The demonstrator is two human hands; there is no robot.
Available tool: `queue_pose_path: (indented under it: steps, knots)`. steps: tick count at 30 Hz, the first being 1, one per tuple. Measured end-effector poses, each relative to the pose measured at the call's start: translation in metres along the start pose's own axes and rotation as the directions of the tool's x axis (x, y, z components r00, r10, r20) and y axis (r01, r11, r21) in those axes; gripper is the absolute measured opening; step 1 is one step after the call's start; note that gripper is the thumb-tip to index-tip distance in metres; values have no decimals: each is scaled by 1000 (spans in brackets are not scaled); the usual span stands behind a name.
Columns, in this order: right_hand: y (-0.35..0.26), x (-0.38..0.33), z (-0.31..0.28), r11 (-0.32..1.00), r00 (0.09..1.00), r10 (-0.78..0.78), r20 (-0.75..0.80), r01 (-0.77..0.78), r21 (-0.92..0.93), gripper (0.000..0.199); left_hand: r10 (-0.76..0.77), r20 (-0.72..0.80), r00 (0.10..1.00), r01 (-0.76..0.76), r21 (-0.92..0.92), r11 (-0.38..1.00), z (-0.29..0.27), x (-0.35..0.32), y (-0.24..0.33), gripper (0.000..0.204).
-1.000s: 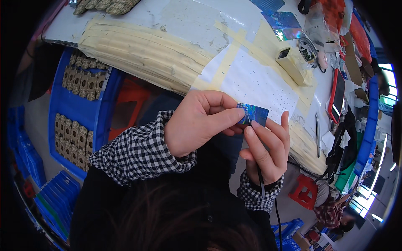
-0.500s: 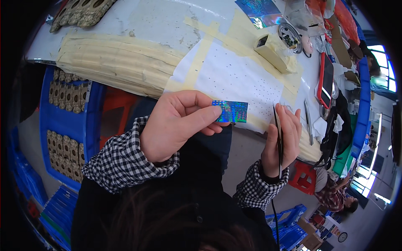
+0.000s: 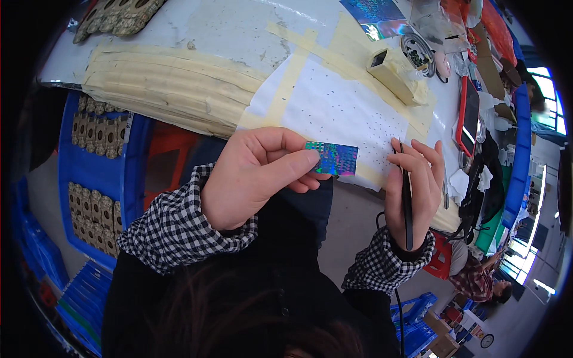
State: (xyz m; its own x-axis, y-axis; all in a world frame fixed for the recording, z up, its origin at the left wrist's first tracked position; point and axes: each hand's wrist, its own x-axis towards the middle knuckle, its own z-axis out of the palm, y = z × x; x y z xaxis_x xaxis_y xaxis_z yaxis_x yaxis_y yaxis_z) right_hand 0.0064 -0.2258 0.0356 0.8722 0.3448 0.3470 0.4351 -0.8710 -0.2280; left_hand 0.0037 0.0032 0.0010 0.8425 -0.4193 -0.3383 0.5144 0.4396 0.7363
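Note:
My left hand [image 3: 256,179] pinches a small rectangular holographic sticker sheet [image 3: 338,159] between thumb and fingers, its shiny blue-green face with rows of tiny marks turned up. To the right, my right hand [image 3: 418,185] grips slim black tweezers [image 3: 407,209], the shaft running along the palm and the tip up by the fingertips. The tweezers are apart from the sheet. Beyond both hands, a white paper [image 3: 325,98] dotted with many tiny dark specks is taped to the table. Whether the tweezers' tip holds anything is too small to tell.
A cream block-shaped device [image 3: 397,77] stands past the paper, near a round dish [image 3: 418,53] of small dark parts. A red-edged phone [image 3: 467,116] lies at right. A larger holographic sheet [image 3: 376,18] lies far back. Blue trays [image 3: 134,179] hold camouflage-patterned parts at left. Another person sits far right.
My right hand has shifted right, its fingers curling and the tweezers turning in it. My left hand and the sticker sheet have barely moved; the sheet's sheen has changed.

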Motion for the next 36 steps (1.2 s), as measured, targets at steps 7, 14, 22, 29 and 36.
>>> queue_pose_path:
  steps: [7,14,22,29,36]
  knots:
    - [0,-14,3,979,972,81,-220,-37,200,15,8,-16,1000,-8,37,999,2,1,-1,16]
    - [-46,-20,7,932,985,-81,-155,130,337,21,8,-58,998,-7,33,999,5,1,-2,16]
    - [-49,-14,24,936,987,-124,-101,150,320,28,20,-29,999,-21,-12,1000,2,0,-4,16]
    - [-50,-13,23,925,990,-112,-83,134,355,28,10,-8,1000,-10,-7,1000,0,0,-3,18]
    - [-51,-9,19,923,995,-96,-39,104,369,29,35,-22,999,-35,-6,999,1,0,-6,16]
